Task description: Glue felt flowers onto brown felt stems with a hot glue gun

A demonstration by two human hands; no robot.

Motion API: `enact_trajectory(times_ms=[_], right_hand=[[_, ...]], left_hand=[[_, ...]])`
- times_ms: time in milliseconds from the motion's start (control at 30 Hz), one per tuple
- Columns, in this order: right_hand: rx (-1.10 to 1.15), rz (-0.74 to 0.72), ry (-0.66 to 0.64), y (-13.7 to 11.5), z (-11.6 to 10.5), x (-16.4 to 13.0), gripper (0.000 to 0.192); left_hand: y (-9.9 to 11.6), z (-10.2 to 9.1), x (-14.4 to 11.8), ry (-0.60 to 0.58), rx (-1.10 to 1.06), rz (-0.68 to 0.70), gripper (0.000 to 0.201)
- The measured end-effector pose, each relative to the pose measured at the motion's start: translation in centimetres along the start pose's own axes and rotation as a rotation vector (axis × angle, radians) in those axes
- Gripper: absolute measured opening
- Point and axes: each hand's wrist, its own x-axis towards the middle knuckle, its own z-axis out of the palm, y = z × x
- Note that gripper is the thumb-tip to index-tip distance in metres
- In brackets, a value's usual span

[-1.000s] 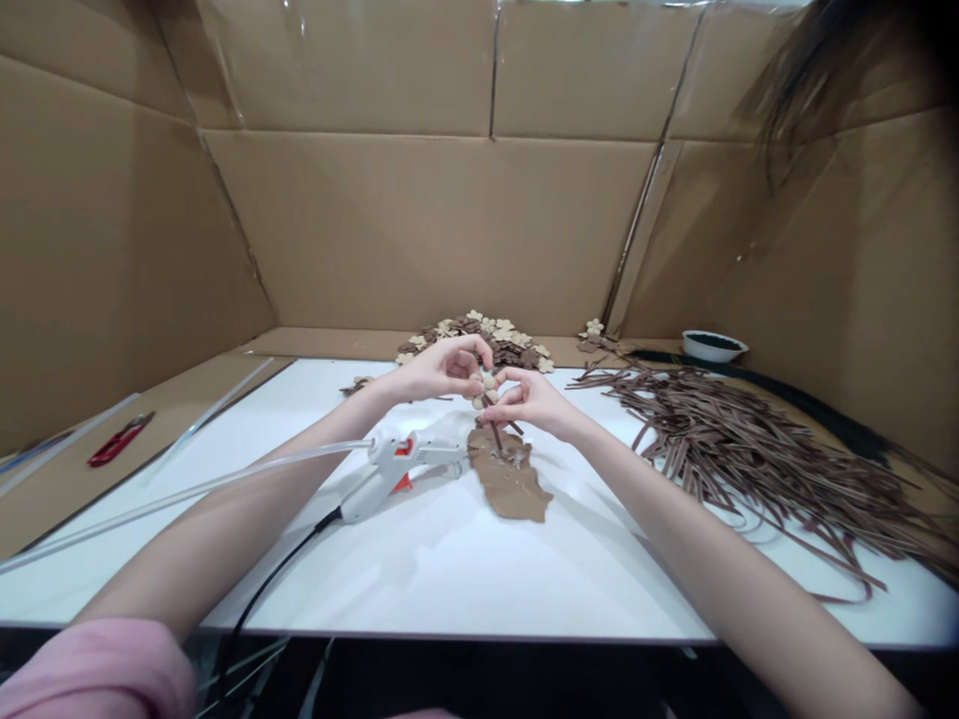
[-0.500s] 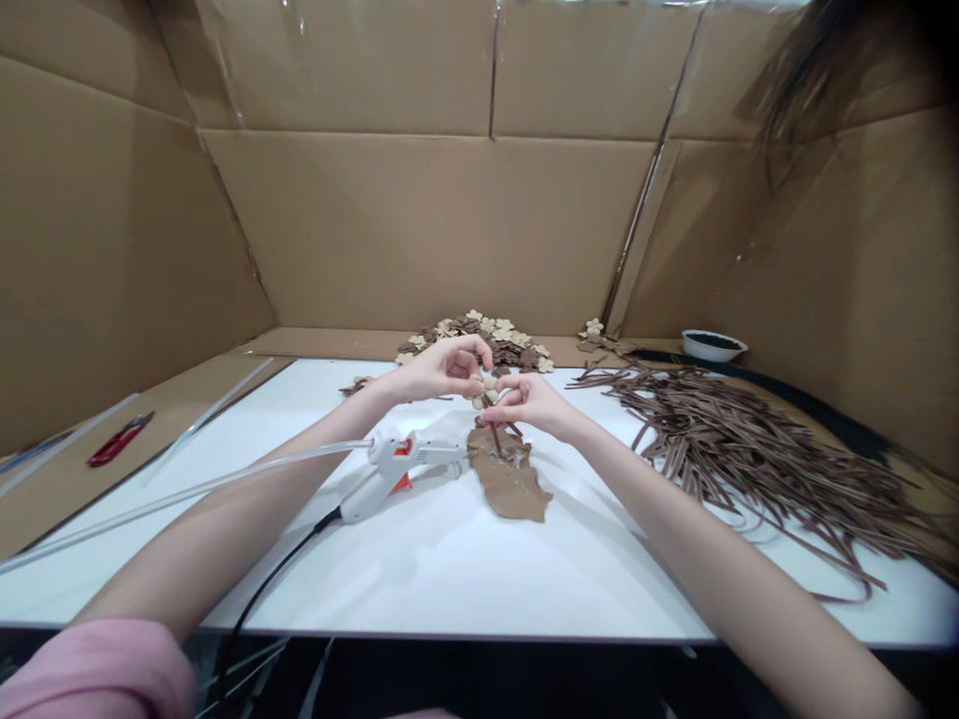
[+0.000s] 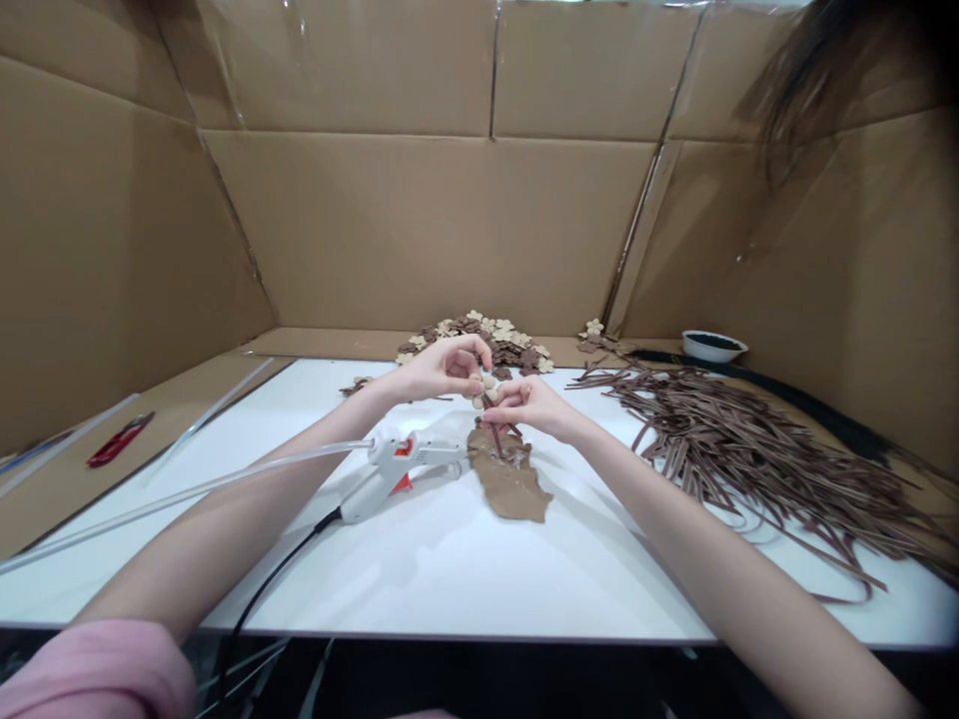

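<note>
Brown strip [image 3: 494,427], thin and dark, slants from the fingers down toward the brown scrap [image 3: 511,479] on the white worktop [image 3: 450,559]. In the head view, the right hand [image 3: 528,402] pinches its upper end closed, while the left hand [image 3: 442,367] pinches a pale flower piece [image 3: 485,382] at its tip; glue gun [image 3: 390,469] lies just left.

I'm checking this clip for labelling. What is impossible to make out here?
- Small flower piece, head view: mostly covered by fingers of left hand and right hand.
- Bowl contents: too far, just dark.
- Red tool: too small to identify.
- Glue gun cable: cut off by table edge.
</note>
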Motion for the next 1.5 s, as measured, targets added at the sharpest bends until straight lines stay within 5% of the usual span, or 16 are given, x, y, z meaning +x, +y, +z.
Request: enact_trajectory(times_ms=[1500], right_hand=[[-0.005, -0.011, 0.037, 0.04, 0.10, 0.02, 0.034]], left_hand=[[0.03, -0.05, 0.02, -0.010, -0.013, -0.002, 0.029]])
